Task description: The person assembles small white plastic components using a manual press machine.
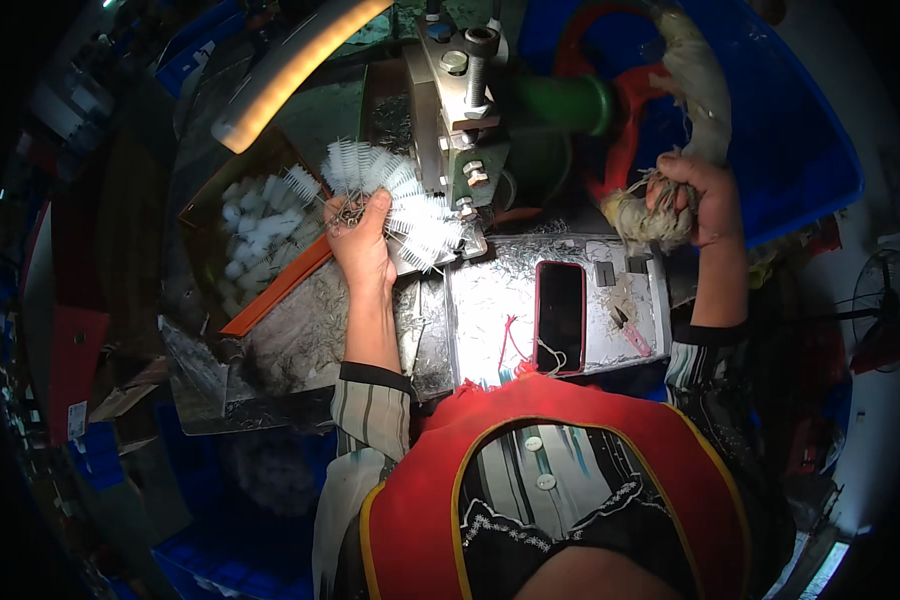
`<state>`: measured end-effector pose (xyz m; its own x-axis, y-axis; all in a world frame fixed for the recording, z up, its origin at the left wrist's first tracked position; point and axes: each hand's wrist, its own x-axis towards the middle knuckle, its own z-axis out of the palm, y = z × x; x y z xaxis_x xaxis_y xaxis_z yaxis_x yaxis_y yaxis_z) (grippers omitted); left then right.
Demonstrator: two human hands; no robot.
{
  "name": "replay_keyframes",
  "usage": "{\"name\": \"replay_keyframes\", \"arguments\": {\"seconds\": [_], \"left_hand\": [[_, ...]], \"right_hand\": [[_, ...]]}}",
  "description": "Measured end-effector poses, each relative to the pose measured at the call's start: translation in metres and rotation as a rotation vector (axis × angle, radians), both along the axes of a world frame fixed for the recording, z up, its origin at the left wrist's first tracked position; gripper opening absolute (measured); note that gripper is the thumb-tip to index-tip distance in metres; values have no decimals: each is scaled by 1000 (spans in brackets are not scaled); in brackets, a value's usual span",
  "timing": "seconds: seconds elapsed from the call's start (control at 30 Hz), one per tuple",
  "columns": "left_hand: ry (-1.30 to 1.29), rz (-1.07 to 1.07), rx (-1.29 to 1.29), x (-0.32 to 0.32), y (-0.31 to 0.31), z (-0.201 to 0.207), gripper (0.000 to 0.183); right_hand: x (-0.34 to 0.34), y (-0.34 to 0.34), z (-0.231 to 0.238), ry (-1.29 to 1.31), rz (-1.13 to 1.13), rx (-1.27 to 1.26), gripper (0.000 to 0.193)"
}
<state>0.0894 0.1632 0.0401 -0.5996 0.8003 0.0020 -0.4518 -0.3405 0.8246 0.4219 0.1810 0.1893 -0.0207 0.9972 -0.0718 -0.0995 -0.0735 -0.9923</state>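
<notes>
My left hand (363, 245) is closed around a fanned bunch of small white bristle brushes (410, 195). Their twisted wire ends gather at my fingers, and the bristle heads spread up and to the right, close to the metal head of a bench machine (460, 150). On the right, my right hand (708, 195) grips the cloth-wrapped rim (697, 75) of a red handwheel (632, 120). A green shaft housing (560, 105) lies between the wheel and the machine head. Bristles partly cover the machine's lower working part.
Left of my left hand, a tray with an orange edge (280, 285) holds many white pieces (265, 225). A red-cased phone (560, 315) and pink-handled snips (632, 335) lie on the light, scrap-strewn worktop (490, 290). A lit curved lamp (295, 75) hangs above; a blue bin (795, 140) stands behind the wheel.
</notes>
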Motion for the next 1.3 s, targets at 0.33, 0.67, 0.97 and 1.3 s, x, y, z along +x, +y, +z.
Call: {"name": "replay_keyframes", "arguments": {"seconds": [0.33,0.67,0.97,1.3], "left_hand": [[74,28,-38,2,2,2,36],[129,180,-24,7,-1,0,34],[56,222,-1,8,-5,7,37],[153,241,24,13,-30,-4,35]], "right_hand": [[2,-4,-52,-92,-82,207,11],[-5,-9,-61,89,-14,157,12],[-28,-23,-41,-150,-159,307,14],[-116,-87,-94,-520,212,923,28]]}}
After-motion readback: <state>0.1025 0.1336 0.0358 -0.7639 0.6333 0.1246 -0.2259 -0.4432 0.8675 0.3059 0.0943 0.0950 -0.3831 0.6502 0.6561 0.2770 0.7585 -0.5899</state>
